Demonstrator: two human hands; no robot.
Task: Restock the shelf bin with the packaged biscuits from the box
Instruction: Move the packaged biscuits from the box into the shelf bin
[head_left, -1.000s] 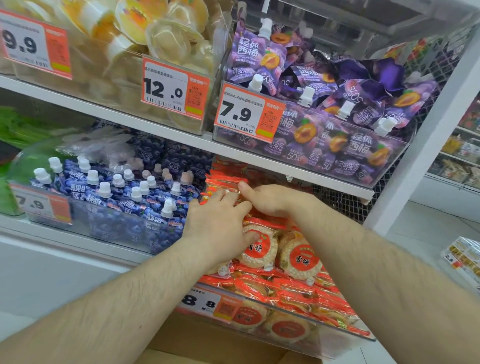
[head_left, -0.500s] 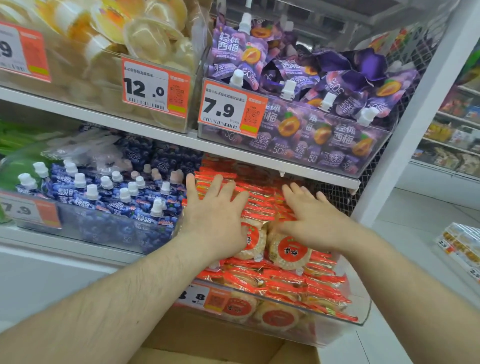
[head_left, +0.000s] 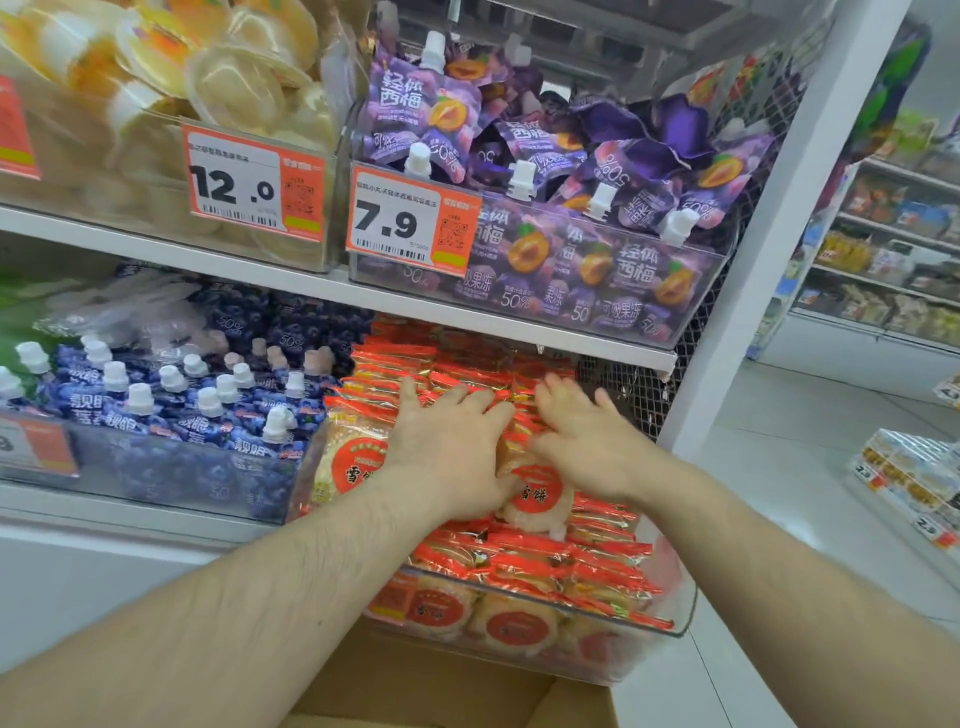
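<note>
Both your hands are down on the packaged biscuits (head_left: 540, 493) in the clear shelf bin (head_left: 680, 618) on the lower shelf. Your left hand (head_left: 447, 447) lies flat on the pile, fingers spread and straight, pressing the red-and-orange packs toward the back of the bin; it grasps nothing. Your right hand (head_left: 587, 441) sits just beside it, a little to the right, fingers also extended and resting on the packs, palm down, released rather than clenched, though it shows some blur. Between and just below your two hands a round biscuit pack with a red label faces up, its top edge tucked under your palms. Another pack with the same red disc stands against the bin's left wall, just left of your left wrist. More packs fill the front of the bin below your forearms, heaped up to its rim. The cardboard box (head_left: 431, 691) is open at the bottom edge of the view, right under the bin and beneath your arms. Left of the biscuit bin sit blue spouted pouches (head_left: 208, 410); on the shelf above, purple spouted pouches (head_left: 561, 171) behind a 7.9 price tag (head_left: 410, 223).
</note>
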